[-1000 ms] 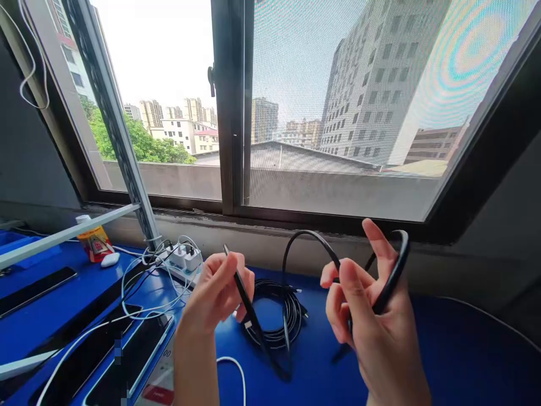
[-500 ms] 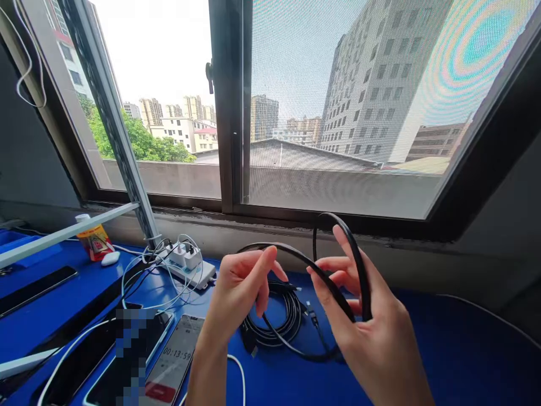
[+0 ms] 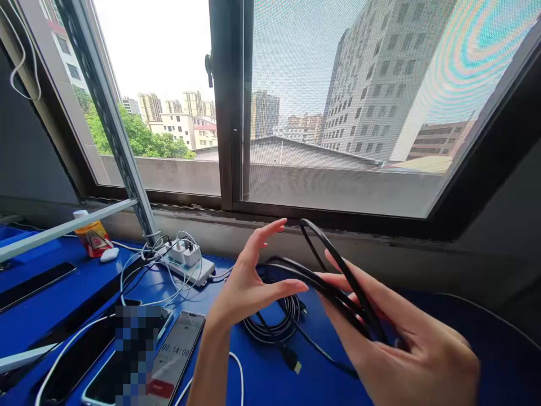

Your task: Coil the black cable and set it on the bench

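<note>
Loops of black cable (image 3: 333, 293) lie in the crook of my right hand (image 3: 393, 344), which is closed around them between thumb and fingers. To the left, my left hand (image 3: 257, 282) has its thumb and fingers spread apart with nothing between them, close to the loops' left end. On the blue table below, a coiled black cable (image 3: 274, 332) lies partly hidden behind my left hand. A black plug with a metal tip (image 3: 291, 359) hangs or rests in front of that coil; I cannot tell which cable it belongs to.
A phone with a running timer (image 3: 180, 349) lies left of my left hand, beside another phone (image 3: 127, 355). Behind stands a white power strip (image 3: 198, 270) with tangled wires. A metal frame post (image 3: 114, 124) rises at left before the window (image 3: 230, 141).
My left hand has opened, its fingers lifting up and its thumb reaching right. My right hand has turned and moved slightly right, and more loops show in it.
</note>
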A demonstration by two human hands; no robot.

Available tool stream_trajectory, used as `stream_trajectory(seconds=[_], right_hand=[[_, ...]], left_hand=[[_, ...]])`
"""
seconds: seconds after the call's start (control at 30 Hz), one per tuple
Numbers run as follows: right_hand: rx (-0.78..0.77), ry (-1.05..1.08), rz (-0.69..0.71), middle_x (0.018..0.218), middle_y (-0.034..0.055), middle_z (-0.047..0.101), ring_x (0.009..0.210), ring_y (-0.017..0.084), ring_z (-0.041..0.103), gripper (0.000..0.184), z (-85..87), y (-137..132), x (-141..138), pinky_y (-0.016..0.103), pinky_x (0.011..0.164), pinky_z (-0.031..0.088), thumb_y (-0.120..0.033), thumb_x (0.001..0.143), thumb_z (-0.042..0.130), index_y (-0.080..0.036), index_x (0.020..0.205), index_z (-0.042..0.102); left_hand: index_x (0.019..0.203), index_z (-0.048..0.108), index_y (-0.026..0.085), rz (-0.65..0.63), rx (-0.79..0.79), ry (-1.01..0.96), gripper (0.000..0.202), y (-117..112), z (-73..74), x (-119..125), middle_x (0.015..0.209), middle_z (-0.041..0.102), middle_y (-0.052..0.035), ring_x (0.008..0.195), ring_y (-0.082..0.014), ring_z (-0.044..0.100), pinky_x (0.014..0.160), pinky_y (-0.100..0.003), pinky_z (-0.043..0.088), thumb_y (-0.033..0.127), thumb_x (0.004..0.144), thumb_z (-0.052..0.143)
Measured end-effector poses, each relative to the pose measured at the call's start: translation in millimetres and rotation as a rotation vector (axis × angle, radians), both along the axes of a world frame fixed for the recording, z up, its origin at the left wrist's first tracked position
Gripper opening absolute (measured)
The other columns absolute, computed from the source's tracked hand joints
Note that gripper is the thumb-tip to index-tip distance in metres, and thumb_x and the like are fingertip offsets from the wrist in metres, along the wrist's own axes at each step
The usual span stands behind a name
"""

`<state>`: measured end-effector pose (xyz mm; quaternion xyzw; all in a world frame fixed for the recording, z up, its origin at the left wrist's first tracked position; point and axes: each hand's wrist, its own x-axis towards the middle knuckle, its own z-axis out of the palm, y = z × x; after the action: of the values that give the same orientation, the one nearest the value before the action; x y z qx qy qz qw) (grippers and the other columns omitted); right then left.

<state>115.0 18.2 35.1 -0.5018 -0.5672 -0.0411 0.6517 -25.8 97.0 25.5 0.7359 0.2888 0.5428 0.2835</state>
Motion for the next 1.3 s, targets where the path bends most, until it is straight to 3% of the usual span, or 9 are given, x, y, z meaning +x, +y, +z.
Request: stream_trajectory(seconds=[0.13,0.23,0.37,0.47,0.53,0.77,1.0,1.13,1.3], right_hand=[[0.11,0.069,0.05,0.076,-0.0049,0.073,0.058,0.013,0.065,0.007,4.8,-9,-3,0.024,0.058,0.055,-0.026,0.078,0.071,-0.032,0.081,0.074],[0.154,0.224,0.048,0.075,-0.0039,0.072,0.059,0.015,0.064,0.01,5.5,-12,-3,0.024,0.048,0.049,-0.026,0.073,0.077,-0.032,0.08,0.074],[0.173,0.322,0.06,0.071,-0.0019,0.07,0.053,0.012,0.06,0.013,2.1,2,1,0.023,0.043,0.046,-0.03,0.07,0.079,-0.029,0.082,0.073],[0.085,0.226,0.105,0.064,-0.0025,0.068,0.049,0.01,0.059,0.023,-0.2,19,10,0.02,0.044,0.049,-0.033,0.07,0.078,-0.027,0.092,0.073],[0.002,0.155,0.12,0.062,-0.0032,0.066,0.05,0.01,0.061,0.031,-1.0,26,15,0.017,0.042,0.048,-0.033,0.071,0.076,-0.026,0.1,0.072],[-0.047,0.303,0.243,0.042,-0.0077,0.048,0.034,0.006,0.047,0.016,0.4,26,7,0.016,0.035,0.041,-0.032,0.076,0.07,-0.022,0.087,0.073],[-0.073,0.473,0.413,0.033,-0.0081,0.036,0.024,0.007,0.036,0.019,-0.7,25,2,0.016,0.024,0.029,-0.037,0.073,0.072,-0.019,0.079,0.076],[-0.001,0.604,0.278,0.036,-0.0066,0.043,0.024,0.005,0.033,0.022,1.8,21,3,0.015,0.023,0.024,-0.035,0.066,0.077,-0.019,0.081,0.077],[0.11,0.819,0.082,0.039,-0.0078,0.041,0.03,0.001,0.03,0.025,8.7,15,-10,0.014,0.029,0.023,-0.035,0.065,0.079,-0.018,0.083,0.077]], left_hand=[[0.127,0.056,0.025,-0.011,-0.087,-0.051,0.055,10,-4.2,7,0.125,0.064,-0.0057,0.114,-0.021,0.058,0.096,-0.029,0.042,0.025,0.075,0.07],[0.091,0.072,0.019,0.024,-0.123,-0.188,0.019,13,-3.7,14,0.089,0.072,-0.0041,0.082,-0.0166,0.065,0.076,-0.025,0.048,0.03,0.079,0.064],[0.036,0.046,0.019,-0.007,-0.213,-0.438,0.054,10,0.1,18,0.04,0.052,-0.0011,0.051,-0.0141,0.059,0.057,-0.025,0.047,0.051,0.075,0.064],[0.033,0.03,0.022,-0.01,-0.352,-0.62,0.063,7,4.3,17,0.028,0.031,0.0053,0.027,-0.0071,0.036,0.033,-0.022,0.028,0.058,0.064,0.071],[0.033,0.028,0.021,0.029,-0.384,-0.681,0.064,5,7.3,14,0.027,0.027,0.0071,0.024,-0.0034,0.026,0.029,-0.02,0.017,0.056,0.059,0.075],[0.033,0.028,0.02,0.017,-0.423,-0.712,0.063,-4,12.1,18,0.027,0.026,0.0074,0.025,-0.0016,0.024,0.03,-0.019,0.014,0.052,0.058,0.076],[0.039,0.042,0.02,-0.009,-0.541,-0.408,0.049,18,-6.6,30,0.032,0.04,0.0038,0.034,-0.0073,0.044,0.042,-0.02,0.034,0.055,0.069,0.059],[0.049,0.053,0.018,0.016,-0.668,-0.1,0.047,28,-15.4,30,0.041,0.051,0.0011,0.04,-0.0113,0.051,0.047,-0.023,0.04,0.061,0.067,0.057],[0.046,0.053,0.017,-0.205,-0.87,0.165,0.057,24,-21.5,39,0.042,0.052,-0.0011,0.04,-0.0131,0.05,0.048,-0.027,0.042,0.067,0.074,0.048]])
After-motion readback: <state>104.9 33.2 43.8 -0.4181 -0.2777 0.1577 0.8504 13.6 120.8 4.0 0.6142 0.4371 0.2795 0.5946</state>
